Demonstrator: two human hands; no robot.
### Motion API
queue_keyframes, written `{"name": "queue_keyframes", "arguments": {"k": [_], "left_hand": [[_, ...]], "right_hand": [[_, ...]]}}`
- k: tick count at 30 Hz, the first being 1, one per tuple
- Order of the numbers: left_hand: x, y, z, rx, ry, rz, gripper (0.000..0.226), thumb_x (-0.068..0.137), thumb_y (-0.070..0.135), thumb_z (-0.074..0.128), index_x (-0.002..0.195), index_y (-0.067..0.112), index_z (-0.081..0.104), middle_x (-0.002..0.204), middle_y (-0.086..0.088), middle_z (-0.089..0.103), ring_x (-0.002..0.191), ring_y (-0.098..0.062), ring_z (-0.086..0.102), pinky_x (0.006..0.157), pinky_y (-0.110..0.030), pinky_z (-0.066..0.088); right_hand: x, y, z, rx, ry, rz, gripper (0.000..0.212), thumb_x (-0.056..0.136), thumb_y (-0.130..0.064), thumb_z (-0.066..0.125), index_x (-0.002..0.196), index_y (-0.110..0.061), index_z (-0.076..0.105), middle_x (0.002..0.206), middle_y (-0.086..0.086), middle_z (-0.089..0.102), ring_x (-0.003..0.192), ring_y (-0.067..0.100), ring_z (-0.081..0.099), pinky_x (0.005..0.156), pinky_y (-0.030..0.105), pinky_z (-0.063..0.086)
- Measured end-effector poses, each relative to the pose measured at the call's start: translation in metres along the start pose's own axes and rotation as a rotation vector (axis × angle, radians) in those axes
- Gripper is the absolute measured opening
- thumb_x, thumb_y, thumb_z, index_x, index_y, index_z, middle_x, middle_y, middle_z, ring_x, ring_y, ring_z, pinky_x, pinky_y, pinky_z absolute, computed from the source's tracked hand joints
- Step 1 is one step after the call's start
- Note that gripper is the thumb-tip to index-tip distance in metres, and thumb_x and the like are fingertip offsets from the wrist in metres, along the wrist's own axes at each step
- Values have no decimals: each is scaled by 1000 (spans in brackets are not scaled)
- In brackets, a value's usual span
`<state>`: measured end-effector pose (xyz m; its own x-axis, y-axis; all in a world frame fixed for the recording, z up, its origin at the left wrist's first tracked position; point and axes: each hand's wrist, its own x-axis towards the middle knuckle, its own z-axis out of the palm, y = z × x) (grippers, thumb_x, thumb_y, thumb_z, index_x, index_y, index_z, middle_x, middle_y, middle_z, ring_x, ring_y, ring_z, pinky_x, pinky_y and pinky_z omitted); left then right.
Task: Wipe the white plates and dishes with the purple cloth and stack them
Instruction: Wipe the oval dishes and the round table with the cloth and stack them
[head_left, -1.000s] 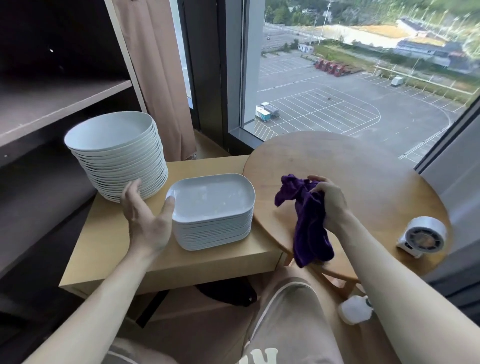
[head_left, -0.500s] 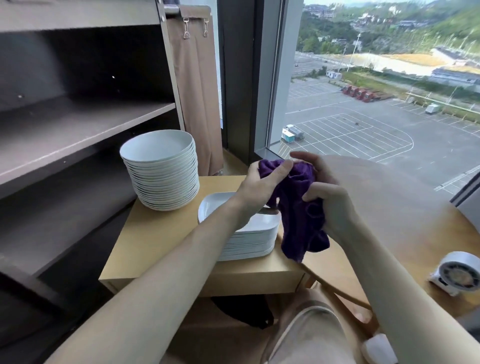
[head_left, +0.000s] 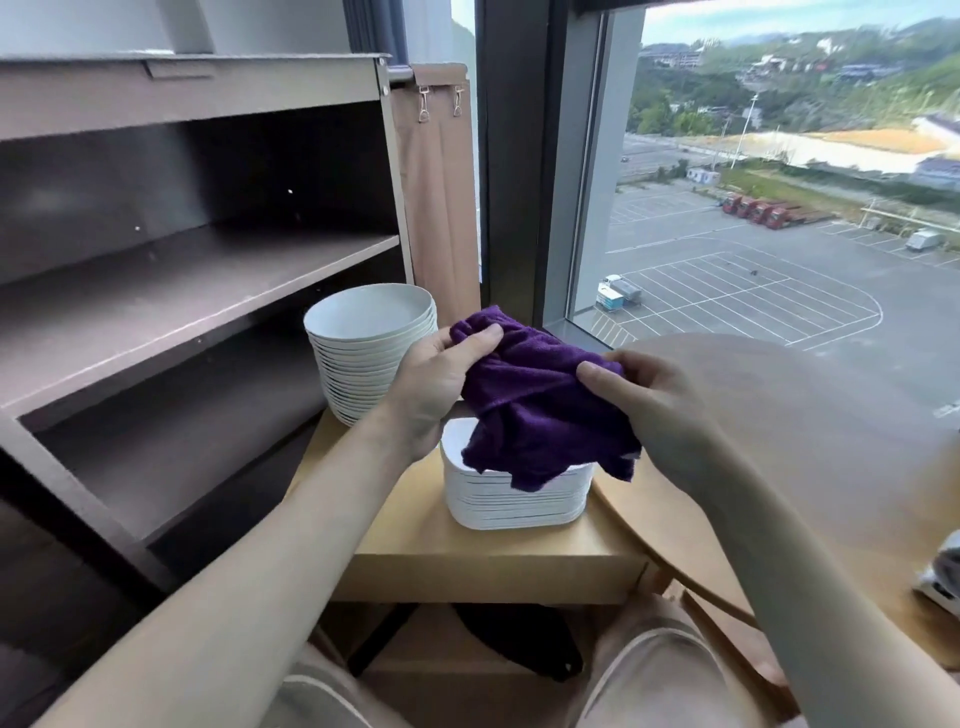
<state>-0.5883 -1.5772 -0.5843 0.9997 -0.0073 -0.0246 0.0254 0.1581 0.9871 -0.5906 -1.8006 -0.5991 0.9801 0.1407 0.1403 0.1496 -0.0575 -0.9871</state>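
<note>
In the head view, your two hands meet at the centre of the frame with the purple cloth (head_left: 535, 405) stretched between them. Your left hand (head_left: 436, 384) pinches the cloth's upper left corner, thumb on top and fingers curled under the bunched edge. Your right hand (head_left: 654, 400) grips the cloth's right side, thumb laid across the fabric and the fingers folded behind it. The cloth sags between your hands, its lower folds hanging in front of the stack of rectangular dishes (head_left: 514, 499). You cannot tell from here whether the fabric touches the top dish.

That stack sits just below the centre on the low wooden table (head_left: 467, 561), white with rounded corners. Up and to the left of it, on the same table, stands the taller stack of round plates (head_left: 363, 353), well clear of the rectangular stack and partly hidden by your left hand.

The round table (head_left: 831, 415) fills the right side of the frame, blurred behind your right forearm. A white and grey object (head_left: 943, 577) is cut off at the right edge, too blurred to name. The brown shelf unit (head_left: 182, 291) takes up the left half of the frame. A tan curtain (head_left: 441, 208) hangs at the top centre beside the window (head_left: 779, 234), which shows a car park in the upper right. Something dark (head_left: 519, 644) lies under the low table at the bottom centre.
</note>
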Motion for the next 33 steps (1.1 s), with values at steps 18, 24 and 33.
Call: {"name": "queue_keyframes", "arguments": {"k": [18, 24, 33], "left_hand": [[-49, 60, -58, 494, -247, 41, 47, 91, 31, 74, 114, -9, 64, 113, -19, 73, 101, -23, 66, 108, -46, 44], [-59, 69, -49, 315, -219, 79, 64, 71, 54, 87, 93, 3, 56, 98, -15, 51, 83, -30, 47, 79, -45, 36], [-67, 86, -48, 465, -287, -29, 55, 66, 33, 80, 90, -10, 55, 95, -21, 54, 76, -37, 47, 71, -40, 38]], "right_hand": [[3, -64, 37, 291, -94, -49, 11, 97, -7, 65, 86, -7, 67, 78, 8, 64, 70, 18, 63, 62, 27, 54], [4, -61, 30, 155, -185, -15, 29, 102, -23, 60, 75, -13, 58, 70, 4, 52, 68, 20, 51, 67, 35, 37], [10, -39, 9, -238, -257, 32, 40, 76, 13, 62, 76, -25, 75, 71, 0, 64, 75, 19, 60, 71, 33, 47]]}}
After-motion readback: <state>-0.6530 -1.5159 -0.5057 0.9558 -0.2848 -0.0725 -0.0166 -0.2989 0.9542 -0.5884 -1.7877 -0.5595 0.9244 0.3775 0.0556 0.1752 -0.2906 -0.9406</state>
